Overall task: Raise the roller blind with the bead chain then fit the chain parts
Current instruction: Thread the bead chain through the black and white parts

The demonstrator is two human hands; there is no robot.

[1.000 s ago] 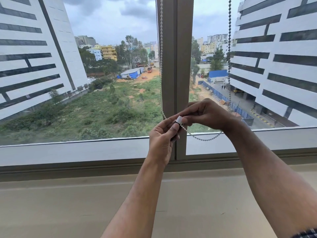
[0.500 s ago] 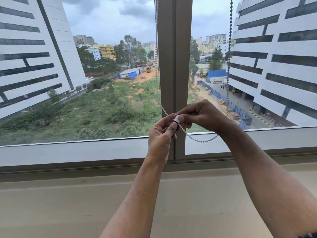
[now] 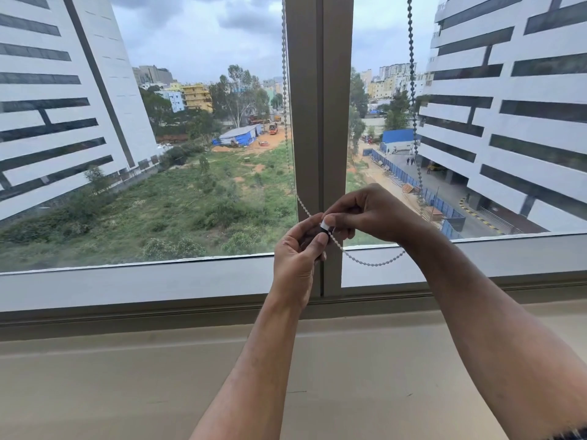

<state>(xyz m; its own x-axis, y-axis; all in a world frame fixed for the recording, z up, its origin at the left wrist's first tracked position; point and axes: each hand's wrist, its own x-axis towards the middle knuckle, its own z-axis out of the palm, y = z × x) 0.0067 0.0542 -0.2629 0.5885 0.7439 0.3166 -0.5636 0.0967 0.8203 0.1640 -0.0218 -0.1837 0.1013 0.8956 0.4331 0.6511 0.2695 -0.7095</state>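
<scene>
Before the beige vertical window mullion [image 3: 319, 122], the left hand [image 3: 297, 258] and right hand [image 3: 373, 214] both pinch a small white plastic chain connector [image 3: 326, 225]. The white bead chain [image 3: 365, 261] sags rightward from it, just beside the mullion.

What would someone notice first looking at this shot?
Both hands meet at mid-frame before the window's central post: the left hand and right hand pinch a small white clip on the bead chain. The chain sags in a loop below the right hand.
</scene>
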